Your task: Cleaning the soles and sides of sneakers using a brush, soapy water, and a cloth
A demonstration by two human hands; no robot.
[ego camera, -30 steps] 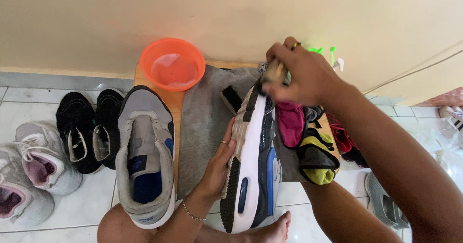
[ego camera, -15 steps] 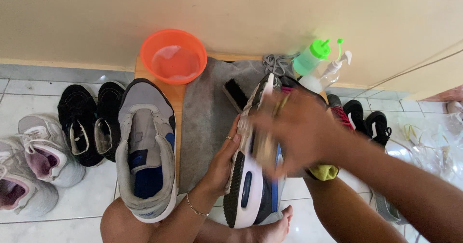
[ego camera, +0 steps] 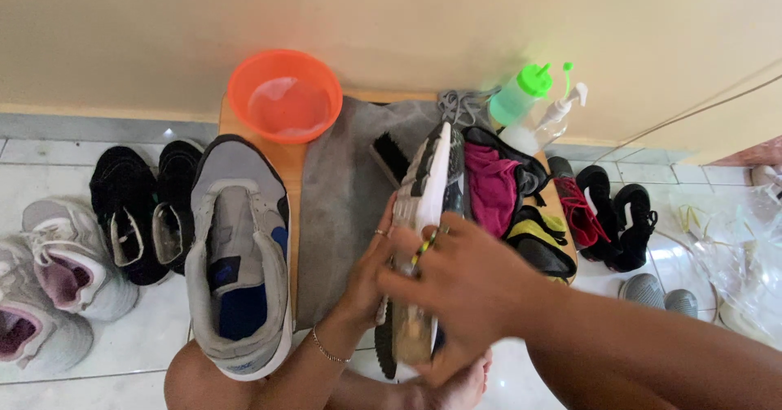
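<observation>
While steadied on its side over the grey cloth (ego camera: 342, 190), white-soled sneaker (ego camera: 429, 178) propped between both hands. Left of it, left hand (ego camera: 371, 276) wrapped against the sole. Right of that, right hand (ego camera: 464, 284) closed round a brush (ego camera: 411, 337) on the sole's near end. Orange bowl (ego camera: 285, 94) beyond the cloth.

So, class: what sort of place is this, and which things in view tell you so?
Probably a home floor corner set up for shoe cleaning: white tiled floor against a plain wall, pairs of sneakers lined up, and an orange basin of water beside cleaning bottles.
</observation>
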